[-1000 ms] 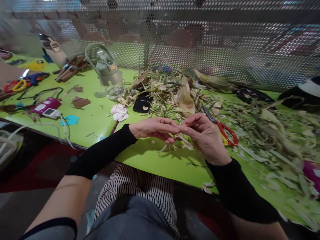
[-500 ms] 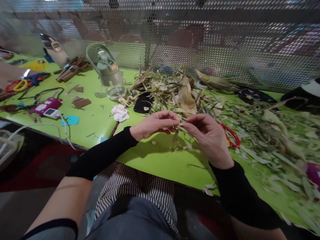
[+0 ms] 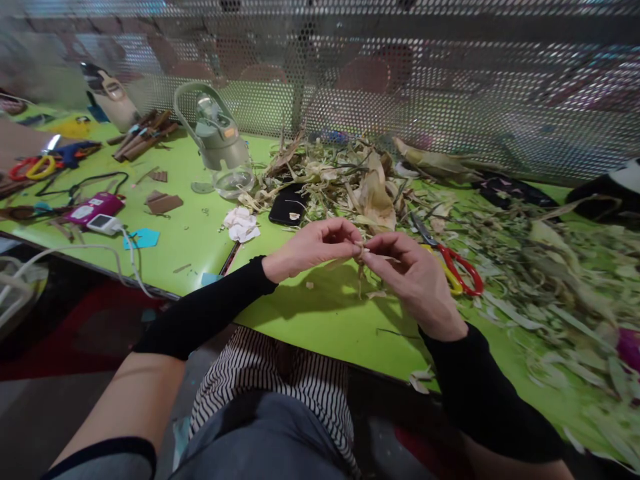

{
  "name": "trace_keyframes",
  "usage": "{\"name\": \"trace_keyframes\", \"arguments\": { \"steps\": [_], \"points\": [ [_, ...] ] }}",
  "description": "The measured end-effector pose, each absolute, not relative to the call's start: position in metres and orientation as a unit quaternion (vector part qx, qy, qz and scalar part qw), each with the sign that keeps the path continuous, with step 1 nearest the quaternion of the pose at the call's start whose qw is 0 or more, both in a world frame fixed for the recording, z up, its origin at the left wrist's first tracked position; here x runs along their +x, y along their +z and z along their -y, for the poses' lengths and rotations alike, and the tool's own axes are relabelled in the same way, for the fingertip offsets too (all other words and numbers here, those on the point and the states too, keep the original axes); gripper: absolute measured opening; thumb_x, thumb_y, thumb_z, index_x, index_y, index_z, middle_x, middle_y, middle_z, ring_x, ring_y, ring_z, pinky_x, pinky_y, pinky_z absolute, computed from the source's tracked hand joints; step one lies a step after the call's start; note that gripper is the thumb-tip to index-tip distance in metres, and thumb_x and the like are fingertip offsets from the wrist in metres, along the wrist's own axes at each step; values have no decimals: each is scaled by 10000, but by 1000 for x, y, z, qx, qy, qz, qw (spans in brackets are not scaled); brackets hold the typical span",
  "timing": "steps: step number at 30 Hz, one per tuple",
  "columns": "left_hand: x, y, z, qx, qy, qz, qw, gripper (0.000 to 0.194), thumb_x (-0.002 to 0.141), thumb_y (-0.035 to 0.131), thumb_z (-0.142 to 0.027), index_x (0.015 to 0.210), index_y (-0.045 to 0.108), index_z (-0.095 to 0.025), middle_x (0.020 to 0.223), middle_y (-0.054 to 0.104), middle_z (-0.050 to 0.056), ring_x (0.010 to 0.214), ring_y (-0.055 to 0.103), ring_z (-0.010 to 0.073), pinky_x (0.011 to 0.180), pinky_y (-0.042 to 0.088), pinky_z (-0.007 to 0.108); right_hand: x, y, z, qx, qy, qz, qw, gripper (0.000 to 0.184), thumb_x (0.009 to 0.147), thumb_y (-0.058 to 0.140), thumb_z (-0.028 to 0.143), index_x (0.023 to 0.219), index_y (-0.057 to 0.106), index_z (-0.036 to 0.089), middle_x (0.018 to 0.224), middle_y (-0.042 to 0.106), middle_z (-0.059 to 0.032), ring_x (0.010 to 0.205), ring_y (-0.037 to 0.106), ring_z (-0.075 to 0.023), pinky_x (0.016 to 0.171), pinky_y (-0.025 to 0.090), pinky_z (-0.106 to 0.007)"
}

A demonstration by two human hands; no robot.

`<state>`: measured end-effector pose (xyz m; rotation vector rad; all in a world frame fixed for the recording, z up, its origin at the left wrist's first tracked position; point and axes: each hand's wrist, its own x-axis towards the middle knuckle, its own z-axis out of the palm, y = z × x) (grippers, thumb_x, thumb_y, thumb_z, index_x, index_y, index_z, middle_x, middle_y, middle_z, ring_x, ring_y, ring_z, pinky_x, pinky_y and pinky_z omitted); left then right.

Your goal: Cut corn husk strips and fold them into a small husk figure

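Observation:
My left hand [image 3: 320, 245] and my right hand [image 3: 413, 277] meet fingertip to fingertip above the green table [image 3: 300, 313]. Both pinch a small pale piece of dried corn husk [image 3: 361, 267], whose thin ends hang below the fingers. Part of the husk is hidden by my fingertips. Just past my hands lies a heap of dry husk and shredded strips [image 3: 370, 193]. Red and yellow scissors [image 3: 457, 267] rest beside my right hand, blades pointing away. A black phone [image 3: 287, 205] lies beyond my left hand, partly under husk strips.
A green-lidded bottle [image 3: 217, 137] stands at the back left, near crumpled tissue [image 3: 241, 224]. Farther left are brown sticks [image 3: 145, 137], a magenta device with a cable [image 3: 95, 210] and more scissors [image 3: 35, 168]. Shredded husk [image 3: 550, 280] spreads over the right. A perforated metal screen [image 3: 350, 87] borders the back.
My fingers have shifted slightly on the husk, and its hanging ends have moved. My right hand sits slightly lower, and more of the scissors beside it shows.

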<state>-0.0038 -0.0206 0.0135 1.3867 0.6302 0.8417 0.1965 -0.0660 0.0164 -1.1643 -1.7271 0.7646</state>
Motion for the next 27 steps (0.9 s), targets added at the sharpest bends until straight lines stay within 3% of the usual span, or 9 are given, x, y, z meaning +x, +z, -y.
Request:
{"name": "trace_keyframes", "arguments": {
  "steps": [3,7,10,12,18,27],
  "points": [
    [-3,12,20,595,383,-278,649,166,846,761,-258,922,652,-158,870,667,-3,786,595,90,764,459,264,197,14,65,-467,200,740,441,217,916,759,434,994,678,248,966,753,-50,858,715,-232,753,580,-385],
    [1,7,18,555,426,-281,657,211,808,783,-284,898,631,-167,840,647,-22,772,587,82,767,476,260,197,9,68,-448,-69,791,411,294,877,822,408,1093,666,284,1133,755,-84,1064,686,-322,940,512,-510],
    [3,5,19,540,451,-283,652,268,793,806,-328,910,627,-167,850,650,-18,773,587,87,766,481,266,195,4,71,-447,-183,786,387,340,887,823,415,1163,659,303,1186,749,-88,1096,666,-339,945,472,-513],
    [5,5,21,536,468,-288,641,298,782,822,-347,912,625,-165,870,660,-11,789,593,91,775,483,266,194,2,73,-444,-205,783,385,337,898,815,417,1176,666,298,1159,751,-88,1065,666,-327,919,468,-490],
    [10,6,28,538,498,-319,600,276,824,794,-346,932,615,-167,869,648,-14,754,575,78,705,467,237,188,-3,71,-442,-114,801,387,135,960,735,384,992,677,266,848,705,-34,799,632,-236,754,477,-388],
    [14,-1,25,558,499,-314,584,257,854,776,-341,904,591,-169,871,639,-9,790,587,85,766,496,244,189,-1,69,-458,-190,780,383,88,985,693,296,1047,644,257,972,771,-76,877,692,-255,760,501,-397]
  ]
}}
